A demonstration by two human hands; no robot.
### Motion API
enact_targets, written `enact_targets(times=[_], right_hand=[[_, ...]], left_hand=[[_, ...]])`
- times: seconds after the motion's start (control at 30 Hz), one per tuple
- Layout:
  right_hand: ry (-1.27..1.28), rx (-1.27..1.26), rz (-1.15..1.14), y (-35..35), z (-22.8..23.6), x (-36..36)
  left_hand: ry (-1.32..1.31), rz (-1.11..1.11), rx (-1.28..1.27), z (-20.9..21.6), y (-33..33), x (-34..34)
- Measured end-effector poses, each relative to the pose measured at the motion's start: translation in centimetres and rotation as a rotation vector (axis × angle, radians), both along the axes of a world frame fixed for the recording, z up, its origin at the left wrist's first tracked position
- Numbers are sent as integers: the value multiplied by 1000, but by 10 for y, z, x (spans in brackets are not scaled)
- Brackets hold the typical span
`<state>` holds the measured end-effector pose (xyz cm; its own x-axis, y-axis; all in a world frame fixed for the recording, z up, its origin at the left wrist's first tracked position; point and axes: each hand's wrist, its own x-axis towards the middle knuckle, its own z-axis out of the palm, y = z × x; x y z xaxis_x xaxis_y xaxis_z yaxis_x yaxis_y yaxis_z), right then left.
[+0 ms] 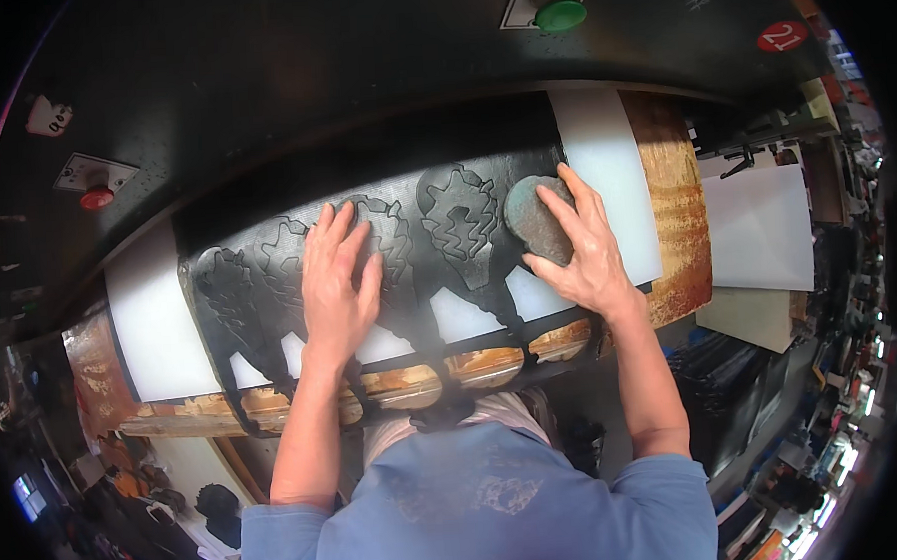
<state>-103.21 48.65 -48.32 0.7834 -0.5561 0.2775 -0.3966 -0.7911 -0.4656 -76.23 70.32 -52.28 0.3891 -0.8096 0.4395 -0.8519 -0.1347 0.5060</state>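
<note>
A black, leather-like sheet [391, 343] lies across a white board [609, 163], its near edge cut into ragged strips and gaps. Several jagged, curved outlines show on it, one of them a cut shape [463, 224] between my hands. My left hand [341, 285] rests flat on the sheet over another outline, fingers spread and holding nothing. At the sheet's right end, my right hand [590, 254] grips a round, greenish-grey disc-shaped block [536, 219], with thumb and fingers about its edge and top. The block's underside is hidden, so I cannot tell its kind.
A dark machine beam [339, 65] spans the far side, carrying a green button [561, 15] and a red button [97, 198]. Worn wooden board [678, 220] shows beneath the white one. White sheets [762, 231] lie to the right, above dark stacked material [723, 388].
</note>
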Motion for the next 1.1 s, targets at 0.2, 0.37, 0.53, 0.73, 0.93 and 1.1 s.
enact_targets(times=[0.2, 0.37, 0.53, 0.73, 0.93, 1.1], right_hand=[[49, -57, -242, 9, -15, 22], [54, -39, -37, -4, 22, 21], [186, -297, 366, -32, 44, -13], [-158, 171, -55, 16, -5, -18], [-220, -71, -194, 27, -40, 11], [-232, -35, -41, 3, -32, 0]], left_hand=[[18, -9, -29, -2, -5, 8], [29, 3, -46, 0, -9, 10], [40, -4, -52, 0, -10, 11], [36, 5, -38, -2, -7, 11], [56, 5, -25, 0, -8, 12], [39, -3, -25, -1, -9, 13]])
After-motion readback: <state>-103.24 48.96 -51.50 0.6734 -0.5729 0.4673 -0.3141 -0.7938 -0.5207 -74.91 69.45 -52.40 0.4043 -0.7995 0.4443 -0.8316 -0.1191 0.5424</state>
